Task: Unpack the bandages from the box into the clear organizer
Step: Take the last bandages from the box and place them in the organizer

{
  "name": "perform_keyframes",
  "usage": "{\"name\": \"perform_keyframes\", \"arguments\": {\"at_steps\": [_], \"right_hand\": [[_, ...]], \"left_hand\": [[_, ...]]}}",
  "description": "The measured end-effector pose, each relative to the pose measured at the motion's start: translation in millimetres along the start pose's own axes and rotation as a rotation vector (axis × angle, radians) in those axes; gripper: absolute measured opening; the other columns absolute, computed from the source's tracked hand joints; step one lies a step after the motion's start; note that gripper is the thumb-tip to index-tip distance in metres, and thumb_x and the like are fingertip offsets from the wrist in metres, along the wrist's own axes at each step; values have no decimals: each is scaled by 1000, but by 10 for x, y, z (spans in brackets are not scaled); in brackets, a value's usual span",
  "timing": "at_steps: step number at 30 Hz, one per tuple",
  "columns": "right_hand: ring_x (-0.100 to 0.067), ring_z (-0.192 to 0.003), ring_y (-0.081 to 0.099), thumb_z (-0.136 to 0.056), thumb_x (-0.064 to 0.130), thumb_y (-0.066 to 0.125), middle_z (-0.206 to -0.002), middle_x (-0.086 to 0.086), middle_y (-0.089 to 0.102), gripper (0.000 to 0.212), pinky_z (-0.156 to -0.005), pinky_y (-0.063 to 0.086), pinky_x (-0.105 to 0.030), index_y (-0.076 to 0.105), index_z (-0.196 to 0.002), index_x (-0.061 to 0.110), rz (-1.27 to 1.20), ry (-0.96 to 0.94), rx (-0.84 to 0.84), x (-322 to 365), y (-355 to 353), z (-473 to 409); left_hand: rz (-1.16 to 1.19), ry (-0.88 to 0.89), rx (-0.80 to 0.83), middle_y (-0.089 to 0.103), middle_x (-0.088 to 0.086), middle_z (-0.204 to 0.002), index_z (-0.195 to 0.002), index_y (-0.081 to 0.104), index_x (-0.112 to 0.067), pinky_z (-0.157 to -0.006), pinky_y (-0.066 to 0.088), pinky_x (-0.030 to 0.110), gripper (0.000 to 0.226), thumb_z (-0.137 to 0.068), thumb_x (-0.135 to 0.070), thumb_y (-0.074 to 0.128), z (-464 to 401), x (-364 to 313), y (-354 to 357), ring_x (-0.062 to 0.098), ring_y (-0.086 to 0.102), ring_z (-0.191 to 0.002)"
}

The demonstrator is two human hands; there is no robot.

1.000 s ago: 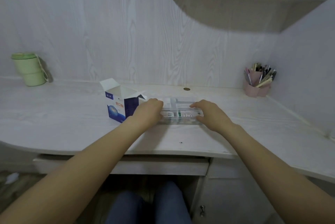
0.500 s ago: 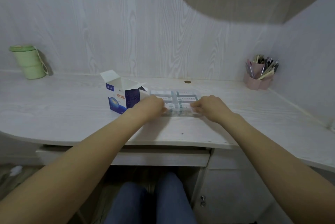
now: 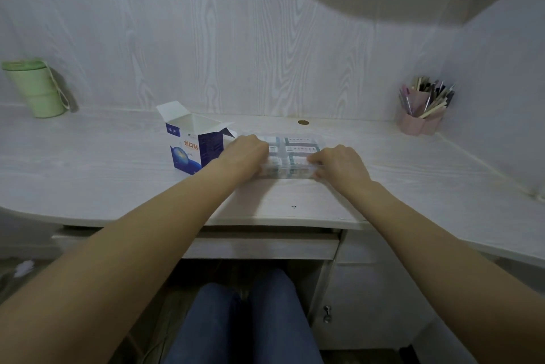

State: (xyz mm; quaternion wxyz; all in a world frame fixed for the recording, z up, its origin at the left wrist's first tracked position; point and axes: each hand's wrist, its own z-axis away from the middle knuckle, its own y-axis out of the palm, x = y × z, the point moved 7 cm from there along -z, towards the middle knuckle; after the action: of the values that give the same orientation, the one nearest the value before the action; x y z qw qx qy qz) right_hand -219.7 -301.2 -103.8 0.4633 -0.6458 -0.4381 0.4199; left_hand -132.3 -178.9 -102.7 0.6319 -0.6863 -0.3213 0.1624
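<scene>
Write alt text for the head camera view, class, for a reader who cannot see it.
Both hands, left hand and right hand, grip the ends of a clear organizer filled with bandages on a pale wood-grain desk. An open blue and white box stands just left of it; a green cup and pink pen holder sit at the back.

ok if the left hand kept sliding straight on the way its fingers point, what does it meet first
Probably nothing but the clear organizer it already touches: the left hand points right along its front edge. Past that comes the right hand at the other end, though depth is hard to judge.
</scene>
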Motion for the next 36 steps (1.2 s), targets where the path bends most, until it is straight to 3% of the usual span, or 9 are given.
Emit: {"name": "perform_keyframes", "arguments": {"at_steps": [5, 10, 12, 14, 18, 20, 24, 31, 36], "right_hand": [[-24, -68, 47, -88, 18, 56, -76, -5, 52, 5, -62, 34, -27, 53, -84, 17, 62, -43, -8, 35, 2, 23], [-24, -71, 44, -88, 17, 57, -85, -8, 57, 14, -64, 34, -29, 62, -99, 11, 112, -85, 2, 57, -3, -21], [-24, -71, 44, -89, 16, 56, -92, -11, 62, 16, -65, 35, -29, 62, -102, 10, 133, -98, 2, 73, 11, -29], [-24, -72, 43, -90, 14, 54, -96, -12, 64, 17, -65, 35, -29, 62, -104, 8, 156, -106, 1, 87, 23, -38], [-24, -70, 43, -89, 7, 54, -92, -11, 63, 15, -63, 34, -29, 62, -101, 6, 197, -119, -31, 112, 24, -61], [-22, -68, 45, -88, 5, 55, -89, -9, 63, 13, -62, 36, -30, 62, -99, 6, 229, -128, -45, 129, 43, -68], [-25, -76, 57, -90, 0, 51, -93, -9, 65, 16, -65, 38, -30, 61, -101, 7, 252, -159, -67, 203, 50, -5], [-29, -92, 60, -91, -5, 46, -103, -12, 63, 22, -68, 34, -30, 59, -105, 6, 258, -167, -49, 275, -11, -2], [-25, -69, 43, -86, -1, 52, -84, -8, 58, 12, -62, 31, -30, 50, -87, 11, 166, -22, -58, 166, -57, -44]], "left_hand": [[29, 18, -11, 62, 18, -102, -103, 68, -5, -66, 46, 35, 26, -82, 2, 54, -14, -19, -12, 34, 60, -89], [46, 30, -3, 59, 13, -86, -86, 66, -6, -60, 39, 34, 14, -83, -1, 54, -10, -21, -46, 30, 56, -77], [23, 16, -6, 42, 7, -67, -62, 50, -9, -58, 33, 32, 24, -84, 0, 50, 12, -56, -54, 21, 40, -56], [6, 27, -7, 31, 4, -62, -56, 35, -12, -55, 29, 31, 34, -85, 0, 49, 24, -77, -70, 19, 31, -52], [-1, 38, -13, 52, 11, -79, -83, 63, -8, -54, 31, 29, 12, -87, -3, 53, -22, -58, -67, 30, 50, -74], [3, 36, -8, 50, 10, -79, -87, 63, -10, -46, 24, 27, 11, -87, -5, 53, -25, -57, -68, 28, 46, -74], [-17, 43, 6, 42, 7, -73, -74, 51, -11, -44, 21, 25, 15, -88, -4, 50, -27, -59, -63, 27, 44, -73], [-10, 83, -14, 65, 13, -92, -90, 68, -7, -62, 35, 30, 15, -87, -10, 54, -64, -19, -17, 30, 58, -83], [-4, 16, -65, 63, 15, -93, -96, 68, -7, -59, 38, 31, 19, -87, -7, 51, 16, 0, 11, 31, 58, -79]]}}
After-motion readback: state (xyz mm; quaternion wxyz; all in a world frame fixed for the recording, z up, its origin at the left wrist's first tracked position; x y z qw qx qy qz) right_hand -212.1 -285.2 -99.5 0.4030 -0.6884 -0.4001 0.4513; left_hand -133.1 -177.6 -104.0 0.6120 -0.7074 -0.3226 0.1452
